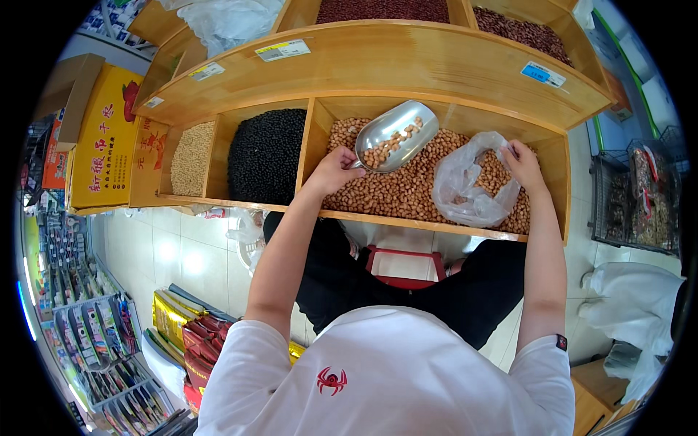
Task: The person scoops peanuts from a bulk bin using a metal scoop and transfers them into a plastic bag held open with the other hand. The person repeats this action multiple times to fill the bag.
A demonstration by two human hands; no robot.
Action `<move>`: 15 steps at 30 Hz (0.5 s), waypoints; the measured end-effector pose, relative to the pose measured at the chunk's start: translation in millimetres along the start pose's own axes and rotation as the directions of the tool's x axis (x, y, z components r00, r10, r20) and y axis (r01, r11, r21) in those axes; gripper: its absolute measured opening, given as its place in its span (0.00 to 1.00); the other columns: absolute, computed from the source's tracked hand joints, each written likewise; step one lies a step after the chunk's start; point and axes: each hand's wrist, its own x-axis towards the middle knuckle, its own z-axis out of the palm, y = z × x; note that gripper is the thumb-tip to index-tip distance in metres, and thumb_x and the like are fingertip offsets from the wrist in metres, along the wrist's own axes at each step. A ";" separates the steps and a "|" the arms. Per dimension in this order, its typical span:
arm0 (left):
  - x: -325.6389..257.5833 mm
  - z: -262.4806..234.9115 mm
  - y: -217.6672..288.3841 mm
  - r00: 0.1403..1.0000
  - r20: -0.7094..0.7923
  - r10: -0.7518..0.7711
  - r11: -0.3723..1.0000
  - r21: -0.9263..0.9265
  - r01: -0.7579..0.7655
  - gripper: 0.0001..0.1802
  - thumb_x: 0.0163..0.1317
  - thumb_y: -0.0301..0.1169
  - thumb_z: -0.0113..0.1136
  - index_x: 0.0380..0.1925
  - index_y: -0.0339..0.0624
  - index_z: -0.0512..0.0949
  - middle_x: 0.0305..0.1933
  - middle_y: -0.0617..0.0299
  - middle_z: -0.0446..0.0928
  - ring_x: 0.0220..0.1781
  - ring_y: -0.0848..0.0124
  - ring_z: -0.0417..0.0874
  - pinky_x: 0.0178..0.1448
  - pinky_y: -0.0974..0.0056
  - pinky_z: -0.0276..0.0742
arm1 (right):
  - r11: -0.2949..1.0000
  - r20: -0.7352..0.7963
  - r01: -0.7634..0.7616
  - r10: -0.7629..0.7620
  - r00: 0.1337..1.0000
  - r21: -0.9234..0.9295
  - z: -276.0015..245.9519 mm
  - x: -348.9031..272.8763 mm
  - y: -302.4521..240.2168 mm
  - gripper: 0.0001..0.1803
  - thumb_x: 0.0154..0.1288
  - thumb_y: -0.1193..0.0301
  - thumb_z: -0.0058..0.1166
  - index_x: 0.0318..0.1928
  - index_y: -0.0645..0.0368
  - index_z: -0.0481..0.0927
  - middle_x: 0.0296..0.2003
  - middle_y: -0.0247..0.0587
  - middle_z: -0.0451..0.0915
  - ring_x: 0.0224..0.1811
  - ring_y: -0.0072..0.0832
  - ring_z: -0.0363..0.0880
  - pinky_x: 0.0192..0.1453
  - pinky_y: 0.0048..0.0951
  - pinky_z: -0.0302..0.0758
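My left hand (334,171) is closed on the handle of a metal scoop (407,120), which is tilted over the bin and has a small heap of peanuts in it. Loose light-brown peanuts (392,195) fill the large wooden compartment beneath both hands. On the right, my right hand (522,164) pinches the rim of a clear plastic bag (454,195), whose mouth gapes upward. The bag rests on the peanuts, with some showing through or inside its opening. A gap of bare peanuts lies between scoop and bag.
Left of the peanuts are compartments of black beans (265,156) and pale grain (193,158). A wooden board (407,69) rises behind, with red beans (382,10) in bins beyond it. A yellow carton (105,138) stands at the left; a red-rimmed stool (406,266) shows between my legs.
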 end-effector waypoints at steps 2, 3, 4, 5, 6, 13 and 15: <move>0.4 -0.2 -5.9 0.999 -0.005 0.041 0.998 -0.050 -0.041 0.20 0.57 0.30 0.73 0.44 0.36 0.74 0.39 0.58 0.80 0.42 0.69 0.81 0.48 0.64 0.78 | 1.000 0.004 0.005 -0.005 1.000 0.007 0.1 2.7 3.4 0.12 0.72 0.66 0.57 0.37 0.63 0.77 0.24 0.32 0.76 0.27 0.19 0.70 0.34 0.25 0.69; 0.6 -0.6 -8.7 0.998 -0.009 0.061 0.995 -0.075 -0.062 0.20 0.57 0.29 0.73 0.44 0.36 0.74 0.39 0.58 0.80 0.42 0.69 0.81 0.49 0.64 0.78 | 1.000 0.005 0.007 -0.007 1.000 0.012 0.2 3.4 5.0 0.12 0.72 0.66 0.57 0.37 0.63 0.77 0.24 0.32 0.76 0.27 0.19 0.70 0.34 0.25 0.69; 0.3 0.9 -5.0 0.997 -0.028 0.072 0.997 -0.039 -0.073 0.19 0.57 0.29 0.73 0.44 0.36 0.74 0.38 0.57 0.81 0.42 0.69 0.82 0.49 0.64 0.78 | 1.000 0.003 0.006 -0.006 1.000 0.017 0.5 3.1 6.9 0.12 0.72 0.66 0.57 0.37 0.63 0.77 0.24 0.32 0.76 0.27 0.19 0.70 0.34 0.25 0.70; -2.7 3.3 3.8 0.996 -0.047 0.082 0.997 -0.002 -0.082 0.19 0.57 0.29 0.73 0.43 0.36 0.74 0.38 0.57 0.81 0.42 0.69 0.82 0.49 0.64 0.78 | 1.000 0.000 0.005 -0.005 1.000 0.025 1.1 2.8 6.7 0.12 0.72 0.66 0.57 0.37 0.63 0.77 0.24 0.32 0.76 0.27 0.19 0.70 0.34 0.25 0.69; -6.0 5.5 12.6 0.993 -0.066 0.093 0.995 0.034 -0.090 0.18 0.57 0.29 0.72 0.43 0.37 0.75 0.37 0.57 0.81 0.42 0.68 0.83 0.49 0.64 0.78 | 0.999 -0.004 0.004 -0.004 1.000 0.033 1.1 2.3 6.6 0.12 0.71 0.66 0.57 0.37 0.63 0.77 0.24 0.32 0.76 0.27 0.18 0.70 0.34 0.25 0.69; -26.7 13.6 72.6 0.943 -0.109 0.315 0.848 0.479 -0.228 0.13 0.58 0.33 0.70 0.40 0.42 0.80 0.38 0.55 0.84 0.40 0.60 0.86 0.45 0.59 0.80 | 1.000 -0.008 -0.020 0.020 1.000 0.010 0.4 3.4 11.2 0.12 0.71 0.65 0.57 0.37 0.63 0.77 0.23 0.32 0.75 0.26 0.18 0.70 0.34 0.25 0.69; -30.6 17.1 92.0 0.928 -0.049 0.370 0.753 0.601 -0.269 0.12 0.58 0.35 0.69 0.40 0.44 0.81 0.39 0.56 0.84 0.41 0.56 0.85 0.45 0.56 0.81 | 0.999 -0.005 -0.033 0.033 0.999 0.015 1.0 3.6 8.2 0.12 0.71 0.65 0.57 0.37 0.63 0.77 0.23 0.32 0.75 0.26 0.18 0.70 0.34 0.25 0.68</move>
